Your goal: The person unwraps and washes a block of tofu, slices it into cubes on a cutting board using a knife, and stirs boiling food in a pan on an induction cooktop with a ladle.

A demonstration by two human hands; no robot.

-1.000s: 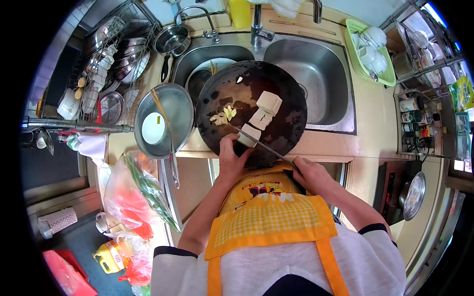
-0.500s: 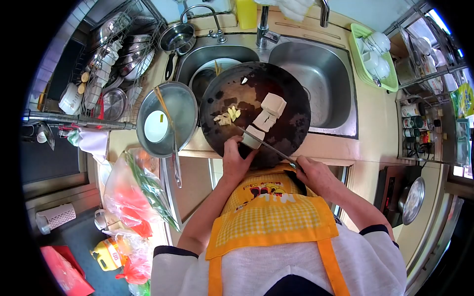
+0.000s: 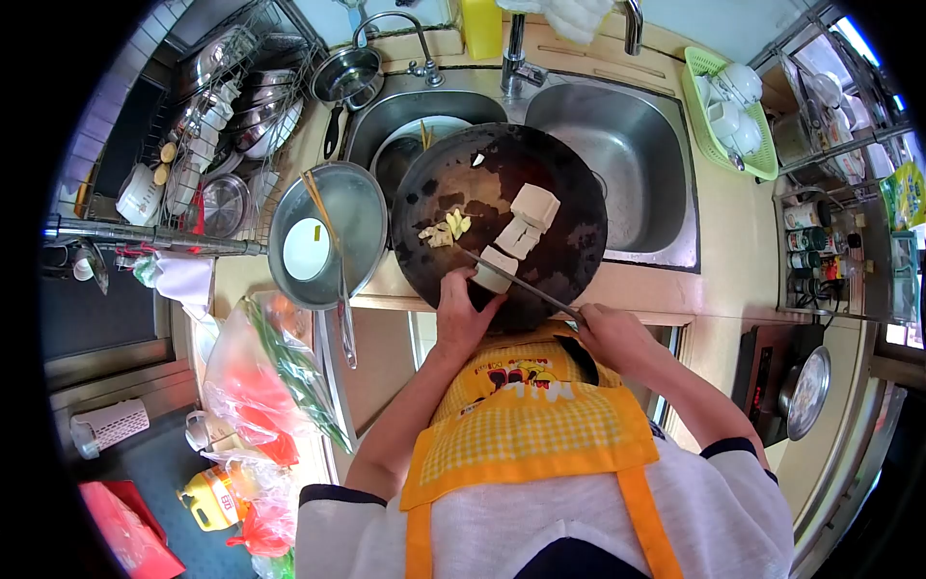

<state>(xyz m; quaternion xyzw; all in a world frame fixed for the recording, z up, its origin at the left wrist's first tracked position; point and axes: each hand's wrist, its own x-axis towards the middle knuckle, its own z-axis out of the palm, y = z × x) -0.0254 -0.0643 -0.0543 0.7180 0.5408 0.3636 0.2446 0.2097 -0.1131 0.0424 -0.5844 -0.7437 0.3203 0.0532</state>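
A round dark cutting board (image 3: 434, 193) lies across the front of the sink. My right hand (image 3: 610, 334) is closed around the handle of a knife (image 3: 526, 286), whose blade lies over the nearest white tofu block (image 3: 495, 269). With thumb and fingers, my left hand (image 3: 463, 307) holds that block at its near left side. Beyond it on the board are a cut tofu piece (image 3: 518, 237) and a larger block (image 3: 534, 207). Chopped pale yellow pieces (image 3: 447, 229) sit left of the blade, and a small white piece (image 3: 478, 159) is near the far edge.
Left of the board, a metal basin (image 3: 328, 183) holds a white lid-like disc (image 3: 306, 249), chopsticks and a ladle. Behind is a double sink (image 3: 627, 154). A green basket (image 3: 709, 140) with bowls stands right. Bagged vegetables (image 3: 280, 367) are at lower left, a pan (image 3: 808, 394) at far right.
The view has shifted slightly, so the board appears a little further right than in the earliest frame. The knife stays over the nearest block, and both hands keep their hold.
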